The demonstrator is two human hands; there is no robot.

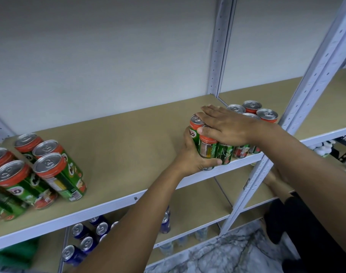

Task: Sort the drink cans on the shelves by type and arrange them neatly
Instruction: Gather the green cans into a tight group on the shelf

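Several green-and-red Milo cans (pixel 253 112) stand bunched at the right end of the tan shelf board (pixel 129 138), near the front edge. My left hand (pixel 193 154) curls round the group's left front can (pixel 206 148), thumb along its base. My right hand (pixel 227 127) lies flat with straight fingers across the tops of the front cans. Another group of the same green cans (pixel 50 170) stands at the shelf's left end. Blue cans (pixel 85 239) stand on the shelf below, partly hidden by my left arm.
White perforated metal uprights (pixel 316 79) frame the bays; one stands just right of the can group. The white front rail (pixel 109 205) edges the shelf. Clear bottles (pixel 166 248) stand on the lowest shelf. Marbled floor (pixel 227 255) lies below right.
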